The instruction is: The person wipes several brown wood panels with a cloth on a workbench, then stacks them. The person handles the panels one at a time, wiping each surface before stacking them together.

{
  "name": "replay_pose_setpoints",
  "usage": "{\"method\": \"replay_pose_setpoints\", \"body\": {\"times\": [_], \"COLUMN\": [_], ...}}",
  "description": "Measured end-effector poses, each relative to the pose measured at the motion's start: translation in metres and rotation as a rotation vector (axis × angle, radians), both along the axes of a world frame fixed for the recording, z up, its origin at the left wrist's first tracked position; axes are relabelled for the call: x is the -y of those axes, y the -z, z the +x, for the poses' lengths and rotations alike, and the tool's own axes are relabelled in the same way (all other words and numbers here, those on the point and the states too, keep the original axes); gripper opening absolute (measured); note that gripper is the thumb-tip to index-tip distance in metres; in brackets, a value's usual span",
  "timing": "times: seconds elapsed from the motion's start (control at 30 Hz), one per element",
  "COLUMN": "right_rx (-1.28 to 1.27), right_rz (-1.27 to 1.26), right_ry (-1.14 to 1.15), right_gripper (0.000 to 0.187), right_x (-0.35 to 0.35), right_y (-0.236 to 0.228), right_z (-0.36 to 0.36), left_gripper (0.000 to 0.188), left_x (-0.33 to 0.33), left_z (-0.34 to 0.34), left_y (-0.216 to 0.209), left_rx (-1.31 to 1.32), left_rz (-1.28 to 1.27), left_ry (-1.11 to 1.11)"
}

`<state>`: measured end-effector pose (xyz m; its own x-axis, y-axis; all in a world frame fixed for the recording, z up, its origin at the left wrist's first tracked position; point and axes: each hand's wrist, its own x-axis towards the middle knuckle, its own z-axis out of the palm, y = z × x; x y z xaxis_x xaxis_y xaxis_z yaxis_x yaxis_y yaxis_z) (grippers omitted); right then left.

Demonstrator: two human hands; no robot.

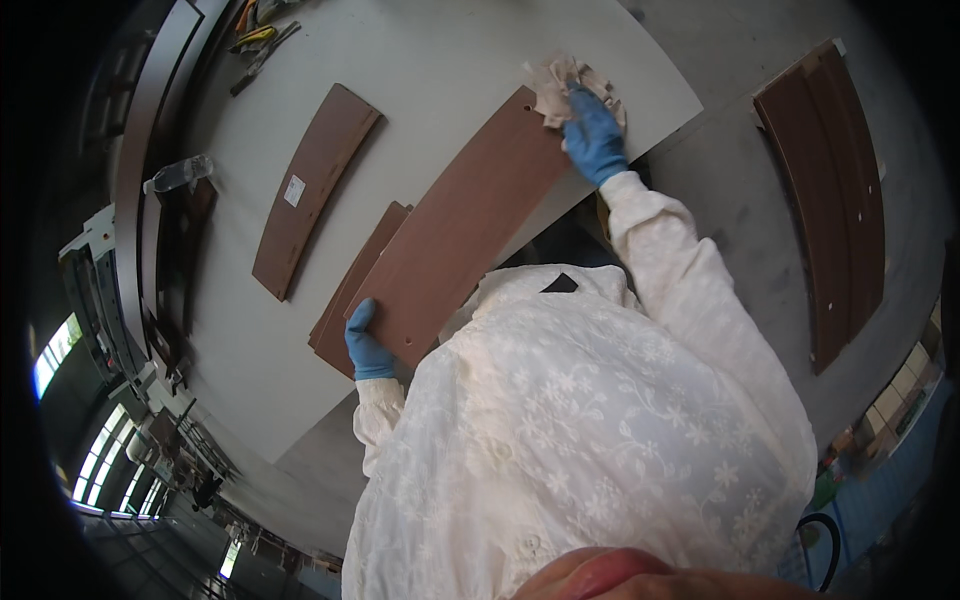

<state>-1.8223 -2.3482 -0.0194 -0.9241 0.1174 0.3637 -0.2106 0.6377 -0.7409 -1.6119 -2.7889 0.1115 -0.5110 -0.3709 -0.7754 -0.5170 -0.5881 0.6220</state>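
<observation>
A long brown wooden panel [470, 200] lies slantwise before me, with a small hole near each end. My right hand [597, 135], in a blue glove, is closed on a crumpled beige cloth [553, 92] and presses it against the panel's far right end. My left hand [368, 345], gloved in blue too, grips the near left end, its thumb up by the edge and the other fingers hidden beneath. Under the panel's left side, more brown panels [392, 222] stick out.
Left of these, a shorter brown panel [312, 195] with a white label lies on the pale table [430, 70]. A knife and other tools [262, 40] lie at the far left, near a clear plastic bottle [182, 174]. Further brown panels [828, 190] lie at the right.
</observation>
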Motion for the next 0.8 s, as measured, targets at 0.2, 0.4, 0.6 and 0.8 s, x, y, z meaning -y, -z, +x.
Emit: {"method": "replay_pose_setpoints", "body": {"times": [0.2, 0.4, 0.6, 0.8], "right_rx": [0.420, 0.567, 0.590, 0.642], "right_rz": [-1.053, -1.655, -1.576, -1.342], "right_ry": [0.274, 0.117, -0.057, -0.100], "right_gripper": [0.046, 0.070, 0.066, 0.025], "right_x": [-0.015, 0.002, 0.027, 0.048], "right_y": [-0.034, -0.173, -0.195, -0.213], "right_z": [0.007, 0.011, 0.041, 0.039], "left_gripper": [0.048, 0.057, 0.058, 0.062], "left_x": [0.007, -0.020, -0.024, -0.029], "left_z": [0.006, 0.003, 0.002, -0.004], "left_y": [-0.021, -0.025, -0.021, -0.010], "left_rx": [-0.044, -0.054, -0.054, -0.156], "left_rz": [0.161, 0.149, 0.137, 0.267], "left_ry": [-0.017, -0.071, -0.111, -0.066]}}
